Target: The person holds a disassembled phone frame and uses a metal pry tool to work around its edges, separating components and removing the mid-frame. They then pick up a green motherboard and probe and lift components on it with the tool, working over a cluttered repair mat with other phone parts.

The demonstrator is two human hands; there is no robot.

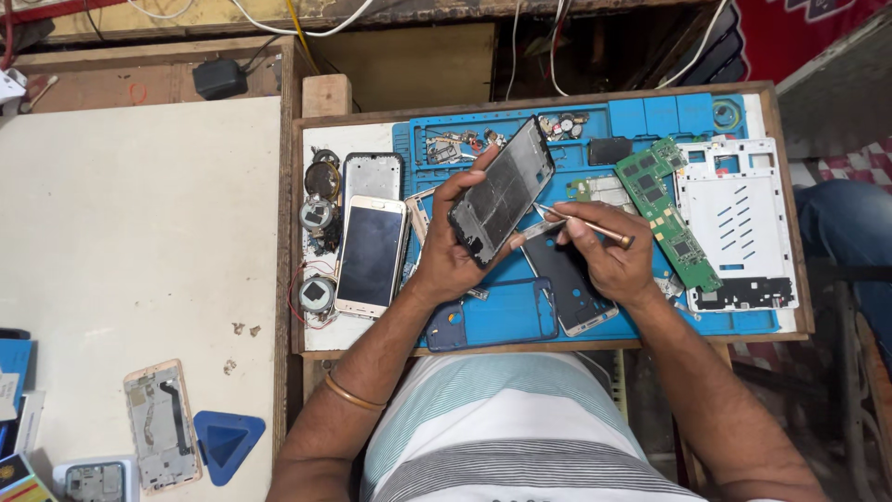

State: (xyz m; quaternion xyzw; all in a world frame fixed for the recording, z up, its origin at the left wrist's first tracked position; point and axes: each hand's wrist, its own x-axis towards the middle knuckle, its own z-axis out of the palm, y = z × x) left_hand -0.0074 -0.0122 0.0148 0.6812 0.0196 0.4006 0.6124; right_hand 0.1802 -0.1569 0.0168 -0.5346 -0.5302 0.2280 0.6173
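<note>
The left hand (446, 251) has its grip closed around a dark phone frame (503, 189), fingers curled along the frame's left edge and thumb pressed at its lower end, so the frame stands tilted up off the blue mat (506, 321). The right hand (604, 251) is closed in a pinch on a thin metal tool (583, 224); the tool's tip points left and meets the lower right edge of the phone frame, just beside the left thumb.

Directly under the right grip lies a black phone shell (571, 284) flat on the mat. Just right of that grip a green circuit board (664, 214) lies slanted, and beyond it a white plastic back panel (739, 223) rests on the tabletop (548, 349). Above the left grip, at the far edge of the mat, small loose parts (562, 125) sit in the mat's moulded compartments.

Left of the left grip lies a gold-edged phone (370, 256) with its dark screen up, and another black phone frame (372, 177) sits just behind it. Further left of these, round speaker parts (318, 218) are lined up along the tray edge.

Well away to the left, on the pale tabletop, lie a stripped phone back (163, 423) and a blue triangular pick (226, 442).
</note>
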